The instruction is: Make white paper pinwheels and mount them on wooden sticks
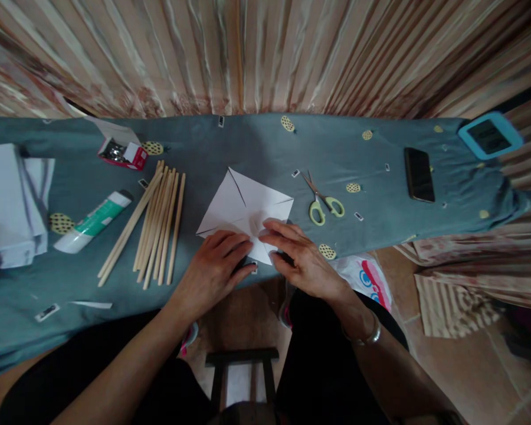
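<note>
A square sheet of white paper (265,200) lies on the cloth in front of me, with slits running inward from its corners. My left hand (219,260) rests on its lower left part, fingers curved down on the paper and thumb held apart. From the other side, my right hand (298,254) touches the lower right part, its fingers spread and fingertips near the sheet's middle. Both hands partly cover the lower area, so any fold there is hard to make out. Just right of the paper are scissors (321,200) with green handles, blades slightly apart.
Left of the paper lie several wooden sticks (159,227), a white and green tube (95,221), an open red box (135,156) of small metal pieces and stacked white paper (4,198). A phone (419,174) and blue-framed clock (490,136) sit at right. Curtains (248,53) hang behind.
</note>
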